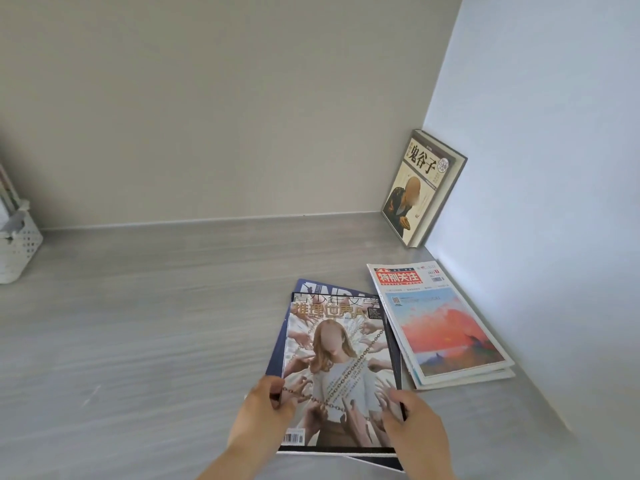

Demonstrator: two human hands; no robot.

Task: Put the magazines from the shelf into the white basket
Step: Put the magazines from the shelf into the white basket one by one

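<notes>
White basket (15, 247) at far left holding upright magazines, left hand (266, 407) and right hand (412, 420) pinching the top magazine (337, 358) by its side edges, second stack (440, 323) beside it, book (420, 188) leaning in the corner

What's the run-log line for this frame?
phase: pickup | hands: left, right gripping magazines | stack: untouched | basket: far left
</notes>
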